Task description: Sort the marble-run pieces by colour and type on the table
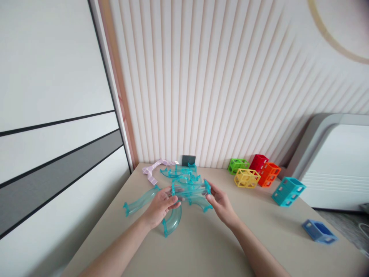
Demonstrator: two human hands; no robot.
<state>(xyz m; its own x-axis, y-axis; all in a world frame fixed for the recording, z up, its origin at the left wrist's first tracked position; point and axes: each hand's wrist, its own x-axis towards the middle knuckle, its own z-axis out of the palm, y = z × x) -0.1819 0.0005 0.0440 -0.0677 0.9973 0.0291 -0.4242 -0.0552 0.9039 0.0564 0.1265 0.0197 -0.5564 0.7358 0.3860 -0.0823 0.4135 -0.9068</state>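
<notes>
Between my two hands is a clear teal plastic track piece [191, 189], held level above the table. My left hand [161, 204] grips its left end, thumb in front and fingers behind. At the other end my right hand [219, 201] pinches the teal connector. Below and behind it lie several more see-through teal pieces, partly overlapping. A curved piece [173, 222] rests under my left hand, and a longer one [141, 201] stretches out to the left. Part of the pile is hidden by the held piece and my fingers.
A lilac jointed strip [151, 173] lies at the back left. To the right stand block frames: green [238, 165], yellow [247, 178], red [258, 163], orange [269, 174], teal [288, 191] and blue [319, 231]. A ribbed wall with a dark socket [188, 160] borders the table [201, 254].
</notes>
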